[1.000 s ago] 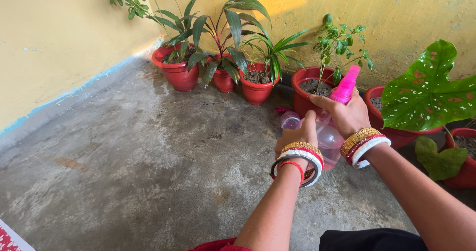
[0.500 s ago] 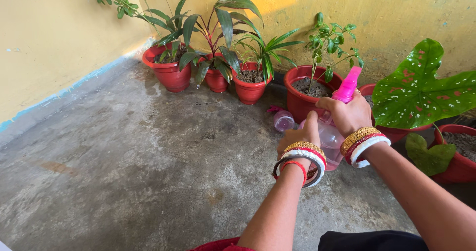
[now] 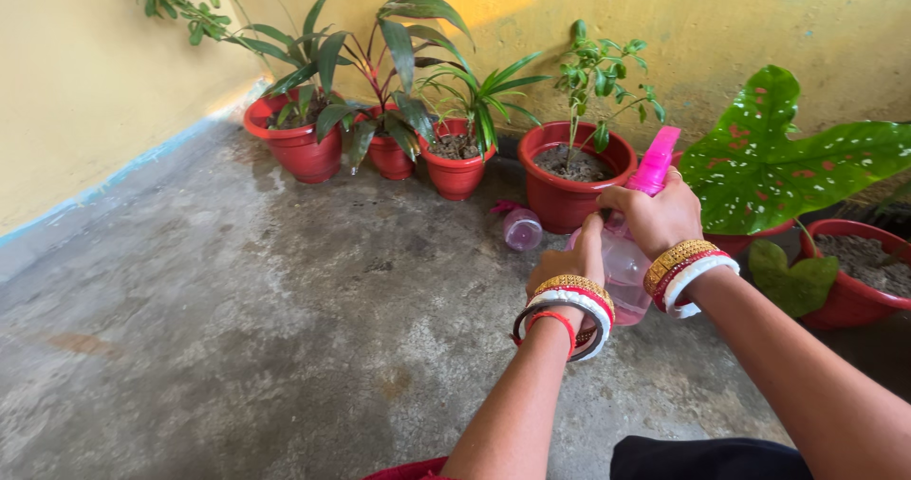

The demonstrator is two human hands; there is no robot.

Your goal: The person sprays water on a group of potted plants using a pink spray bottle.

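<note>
A clear spray bottle (image 3: 626,269) with a pink trigger head (image 3: 655,160) is held in front of me, above the concrete floor. My left hand (image 3: 569,264) wraps around the bottle's body from the left. My right hand (image 3: 655,216) grips the neck just under the pink head. Both wrists carry gold, red and white bangles. The pink nozzle points toward a red pot (image 3: 569,172) with a small leafy plant. A second small clear bottle (image 3: 522,229) lies on the floor just beyond my left hand.
Several red pots with green plants (image 3: 380,120) line the yellow wall in the corner. A big spotted green leaf (image 3: 778,157) and another red pot (image 3: 854,271) stand at the right. Grey concrete floor (image 3: 237,328) stretches to the left.
My view has drifted a little to the right and closer to the pots. Both hands keep their hold on the spray bottle, with the pink head slightly higher.
</note>
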